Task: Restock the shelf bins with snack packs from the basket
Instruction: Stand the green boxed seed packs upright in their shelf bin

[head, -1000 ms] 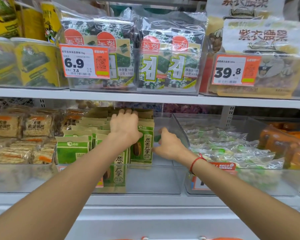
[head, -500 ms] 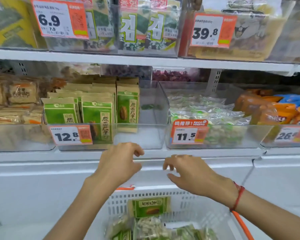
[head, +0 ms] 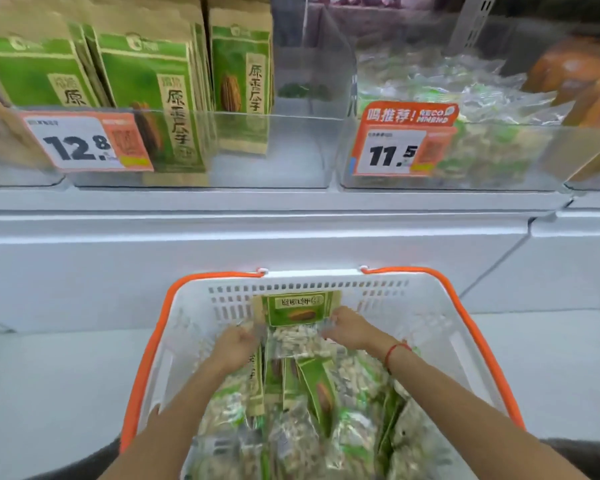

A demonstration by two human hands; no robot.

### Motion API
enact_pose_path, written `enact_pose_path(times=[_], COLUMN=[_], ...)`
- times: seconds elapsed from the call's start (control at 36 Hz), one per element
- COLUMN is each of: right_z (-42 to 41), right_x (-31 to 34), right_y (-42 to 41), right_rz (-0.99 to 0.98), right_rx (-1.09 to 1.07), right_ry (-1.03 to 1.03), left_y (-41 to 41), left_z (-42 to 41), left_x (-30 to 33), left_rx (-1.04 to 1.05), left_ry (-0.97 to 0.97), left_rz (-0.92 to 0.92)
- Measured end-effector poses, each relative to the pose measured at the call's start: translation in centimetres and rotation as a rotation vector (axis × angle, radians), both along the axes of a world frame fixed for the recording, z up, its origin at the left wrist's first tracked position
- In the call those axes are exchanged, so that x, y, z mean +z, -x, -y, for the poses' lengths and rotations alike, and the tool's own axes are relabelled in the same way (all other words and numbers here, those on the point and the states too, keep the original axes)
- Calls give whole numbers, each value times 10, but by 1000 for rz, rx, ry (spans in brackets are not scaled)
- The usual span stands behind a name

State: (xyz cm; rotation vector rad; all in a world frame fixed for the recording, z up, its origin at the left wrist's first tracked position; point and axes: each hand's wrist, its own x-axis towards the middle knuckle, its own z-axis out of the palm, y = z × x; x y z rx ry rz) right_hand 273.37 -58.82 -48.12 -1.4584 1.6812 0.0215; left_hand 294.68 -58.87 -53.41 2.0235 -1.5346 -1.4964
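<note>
both hands had dropped from the shelf edge into the white basket [head: 426, 299] at lower centre; left hand [head: 234, 346] and right hand [head: 349, 329] pinched a clear snack pack [head: 300, 339] between them.

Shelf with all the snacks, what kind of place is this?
Most likely a grocery shop or supermarket. The shelf holds clear bins of snack packs with orange price tags reading 12.8 and 11.5, and a plastic shopping basket full of packs sits below, where both hands reach in.

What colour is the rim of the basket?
Orange, on a white basket rim, seen in the head view.
</note>
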Motion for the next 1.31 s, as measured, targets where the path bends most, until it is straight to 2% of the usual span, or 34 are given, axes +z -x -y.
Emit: enact_pose_path(times=[0.06,0.11,0.17,0.22,0.31,0.42,0.56,0.67,0.78,0.86,0.92,1.0,1.06,1.19,1.31], right_z=[5,11,18,20,17,9,-4,-19,-40,-49,-49,-49,-50,-52,-37], right_x=[-3,-12,-25,-32,-41,-41,-35,-25,-25,-25,-26,-36,-54,-89,-95], right_y=[-5,-7,-6,-7,-1,14,27,25,17,7,0,-9,-10,-13,-18], right_rz=[227,359,423,475,447,341,387,504,593,606,526,56,-145,-429,-465], right_rx=[-289,-538,-685,-743,-726,-460,-346,-368,-342,-302,-231,76,178,227,159], right_ry=[-29,-46,-76,-102,-30,87,192,74,-66,-154,-186,-73,-13,19,-42], left_y=[6,13,23,33,44,42,37,40,39,32,22,7,0,-7,-7], left_z=[2,8,14,18,20,15,-3,-17,-34,-45,-49,-54,-56,-59,-53], left_x=[-8,-12,-16,-16,-13,-14,-9,6,26,32,32,30,26,18,11], left_rx=[234,385,425,425,443,458,486,530,389,406,461,497,499,470,516], left_ry=[-111,-203,-240,-251,-264,-223,-127,-65,-93,-67,-35,-11,-36,-75,-62], left_rz=[-207,-358,-422,-485,-512,-466,-506,-634,-817,-798,-713,-574,-527,-480,-507])
